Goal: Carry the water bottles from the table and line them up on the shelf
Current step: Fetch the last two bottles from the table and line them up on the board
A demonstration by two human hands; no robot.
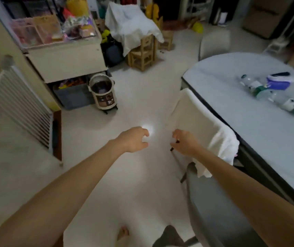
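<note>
Two clear water bottles with green-and-white labels lie on their sides on the pale blue table (249, 131) at the right: one (255, 86) farther back, the other (289, 103) nearer the right edge. Both my arms reach forward over the floor, well left of the table. My left hand (134, 139) hangs with loosely curled fingers and holds nothing. My right hand (184, 142) is also empty, fingers relaxed, just in front of a chair draped in white cloth (205, 125).
A purple-and-white object (279, 82) lies on the table behind the bottles. A cluttered white cabinet (66, 57) stands at the back left, with a round bin (102, 93) and a grey crate beside it. Wooden small chairs (142, 54) under a white sheet stand behind. A white slatted gate (21, 106) stands left.
</note>
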